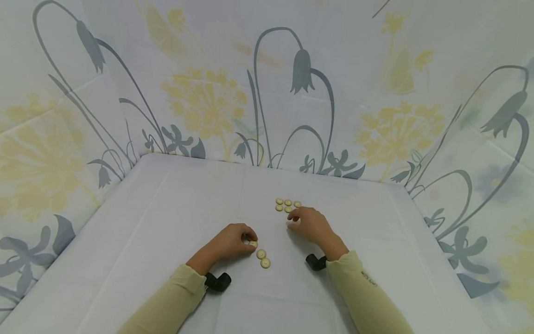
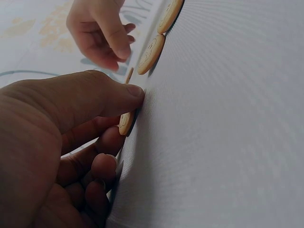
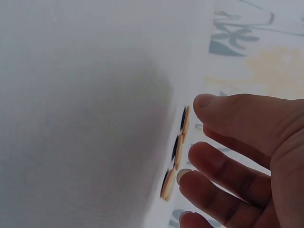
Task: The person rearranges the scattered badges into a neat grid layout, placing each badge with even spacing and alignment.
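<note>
Small round tan discs with a face-like line design lie flat on the white table. My left hand (image 1: 231, 241) pinches one disc (image 1: 253, 243) between thumb and forefinger at the table surface; in the left wrist view that disc (image 2: 125, 123) shows partly behind the thumb. Two more discs (image 1: 265, 263) touch each other just nearer me. Farther off, a cluster of several discs (image 1: 288, 202) sits in two rows. Beside its near right corner my right hand (image 1: 312, 226) hovers, fingers loosely bent and holding nothing; it partly hides that corner.
White cloth covers the table (image 1: 175, 199). A floral-printed fabric backdrop (image 1: 233, 102) rises along the back and both sides. Black camera mounts (image 1: 218, 282) stick out at the wrists, below the beige sleeves (image 1: 167, 301).
</note>
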Available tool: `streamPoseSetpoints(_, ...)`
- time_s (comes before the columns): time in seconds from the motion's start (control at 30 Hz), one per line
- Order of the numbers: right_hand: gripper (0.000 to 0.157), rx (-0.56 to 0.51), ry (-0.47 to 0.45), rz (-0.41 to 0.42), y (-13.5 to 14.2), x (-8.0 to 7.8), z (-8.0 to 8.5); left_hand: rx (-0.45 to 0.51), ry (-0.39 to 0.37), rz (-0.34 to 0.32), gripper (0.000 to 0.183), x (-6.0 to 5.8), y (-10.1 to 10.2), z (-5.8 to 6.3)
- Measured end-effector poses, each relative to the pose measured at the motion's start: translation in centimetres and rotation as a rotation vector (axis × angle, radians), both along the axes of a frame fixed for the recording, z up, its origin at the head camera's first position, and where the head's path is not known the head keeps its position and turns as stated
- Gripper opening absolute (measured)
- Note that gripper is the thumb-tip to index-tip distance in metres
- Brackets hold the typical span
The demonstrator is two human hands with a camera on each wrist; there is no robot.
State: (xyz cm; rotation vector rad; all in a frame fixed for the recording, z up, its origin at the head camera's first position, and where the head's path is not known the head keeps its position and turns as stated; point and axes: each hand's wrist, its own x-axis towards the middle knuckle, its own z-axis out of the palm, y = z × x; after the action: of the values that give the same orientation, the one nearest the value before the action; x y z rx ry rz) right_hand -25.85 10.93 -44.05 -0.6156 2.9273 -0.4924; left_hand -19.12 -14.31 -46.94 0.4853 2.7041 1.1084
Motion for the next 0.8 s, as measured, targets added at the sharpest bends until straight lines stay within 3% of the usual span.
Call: streamPoseSetpoints(0.8, 0.019, -0.058, 0.006, 0.172, -1.8, 3.4, 0.4, 0.008, -0.004, -0.002, 0.012, 0.0, -0.1, 0.1)
